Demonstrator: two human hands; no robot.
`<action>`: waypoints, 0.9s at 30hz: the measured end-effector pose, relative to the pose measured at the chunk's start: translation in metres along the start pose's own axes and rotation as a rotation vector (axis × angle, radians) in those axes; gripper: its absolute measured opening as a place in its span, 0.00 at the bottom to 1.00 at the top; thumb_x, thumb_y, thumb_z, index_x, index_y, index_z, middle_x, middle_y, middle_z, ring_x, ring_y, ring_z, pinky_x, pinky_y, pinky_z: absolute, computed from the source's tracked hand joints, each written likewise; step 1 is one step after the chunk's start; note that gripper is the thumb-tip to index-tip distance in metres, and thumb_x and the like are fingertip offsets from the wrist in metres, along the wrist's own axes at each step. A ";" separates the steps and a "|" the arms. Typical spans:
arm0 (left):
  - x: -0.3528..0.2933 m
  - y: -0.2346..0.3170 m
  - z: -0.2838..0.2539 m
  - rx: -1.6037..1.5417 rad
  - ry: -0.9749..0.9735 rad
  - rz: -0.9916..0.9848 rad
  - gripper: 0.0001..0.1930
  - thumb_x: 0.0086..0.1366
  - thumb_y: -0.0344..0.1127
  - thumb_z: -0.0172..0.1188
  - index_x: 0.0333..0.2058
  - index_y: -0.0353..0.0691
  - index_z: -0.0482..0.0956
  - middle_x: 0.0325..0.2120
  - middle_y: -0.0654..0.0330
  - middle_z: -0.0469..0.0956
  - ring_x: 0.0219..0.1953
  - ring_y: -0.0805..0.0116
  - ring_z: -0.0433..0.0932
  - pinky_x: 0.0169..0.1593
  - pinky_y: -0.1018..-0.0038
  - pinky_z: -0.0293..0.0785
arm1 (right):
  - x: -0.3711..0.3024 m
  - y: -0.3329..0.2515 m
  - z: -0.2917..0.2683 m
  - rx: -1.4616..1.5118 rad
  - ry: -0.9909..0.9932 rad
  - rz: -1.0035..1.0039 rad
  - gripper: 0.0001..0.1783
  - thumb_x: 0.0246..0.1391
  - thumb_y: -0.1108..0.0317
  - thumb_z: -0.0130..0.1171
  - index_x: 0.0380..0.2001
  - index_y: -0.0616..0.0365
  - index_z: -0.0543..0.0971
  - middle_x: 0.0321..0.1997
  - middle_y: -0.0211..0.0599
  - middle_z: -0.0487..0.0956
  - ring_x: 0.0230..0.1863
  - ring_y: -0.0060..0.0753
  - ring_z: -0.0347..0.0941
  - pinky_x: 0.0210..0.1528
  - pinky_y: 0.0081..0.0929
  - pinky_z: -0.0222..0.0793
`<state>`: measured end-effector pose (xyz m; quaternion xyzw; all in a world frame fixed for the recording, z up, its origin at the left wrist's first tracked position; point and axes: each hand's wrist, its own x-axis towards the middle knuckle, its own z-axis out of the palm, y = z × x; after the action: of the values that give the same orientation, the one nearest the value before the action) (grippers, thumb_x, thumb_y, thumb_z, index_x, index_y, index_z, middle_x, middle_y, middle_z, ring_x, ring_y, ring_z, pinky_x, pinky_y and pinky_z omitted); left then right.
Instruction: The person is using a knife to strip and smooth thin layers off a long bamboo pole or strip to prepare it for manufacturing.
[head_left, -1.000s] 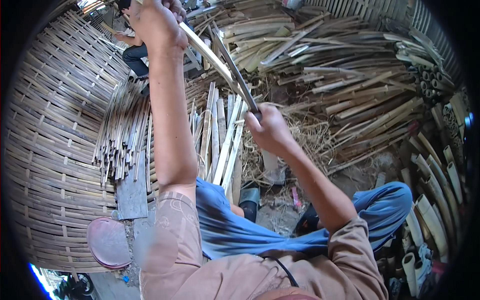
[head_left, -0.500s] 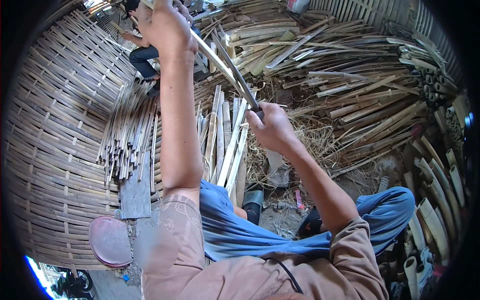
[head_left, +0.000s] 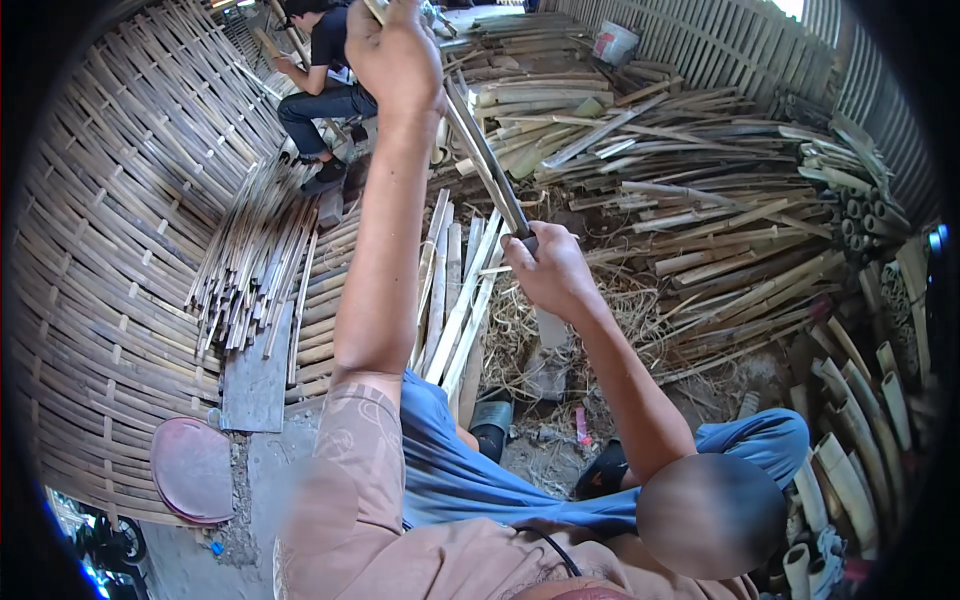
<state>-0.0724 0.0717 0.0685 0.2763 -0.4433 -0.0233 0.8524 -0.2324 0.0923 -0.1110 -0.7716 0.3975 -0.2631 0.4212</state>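
Left hand (head_left: 398, 62), raised: closed on a pale bamboo strip (head_left: 467, 138), fingertips hidden from my remote view. Right hand (head_left: 550, 268): fist around the near end of a dark blade (head_left: 497, 172), alongside the strip. Beneath it, I log curled shavings (head_left: 628, 292).

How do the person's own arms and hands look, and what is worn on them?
The left hand and right hand are ungloved, and both forearms are uncovered. The left sleeve is short, dusty brown, with a pale line pattern. The right sleeve is hidden by blurring.
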 end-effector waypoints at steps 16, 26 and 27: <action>0.025 -0.018 -0.032 -0.243 -0.098 -0.084 0.15 0.70 0.47 0.57 0.34 0.41 0.71 0.17 0.68 0.65 0.15 0.79 0.61 0.18 0.79 0.57 | -0.058 0.227 0.052 -0.045 -0.125 0.361 0.18 0.63 0.60 0.60 0.25 0.64 0.78 0.18 0.35 0.76 0.18 0.29 0.72 0.24 0.37 0.67; 0.002 -0.002 0.007 -0.184 -0.216 -0.180 0.13 0.73 0.46 0.58 0.38 0.42 0.73 0.22 0.66 0.70 0.20 0.76 0.69 0.25 0.78 0.65 | -0.040 0.140 0.034 0.431 0.325 -0.090 0.07 0.55 0.69 0.62 0.35 0.58 0.77 0.22 0.27 0.76 0.22 0.20 0.74 0.21 0.22 0.69; -0.001 0.002 0.010 -0.238 -0.187 -0.237 0.09 0.72 0.42 0.59 0.37 0.45 0.74 0.20 0.70 0.68 0.18 0.79 0.67 0.22 0.81 0.63 | -0.036 0.114 0.023 0.421 0.350 -0.114 0.07 0.55 0.68 0.64 0.35 0.57 0.78 0.24 0.27 0.77 0.24 0.19 0.74 0.22 0.21 0.69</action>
<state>-0.0809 0.0691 0.0731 0.2205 -0.4791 -0.2014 0.8254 -0.2797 0.0951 -0.2232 -0.6310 0.3568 -0.4924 0.4817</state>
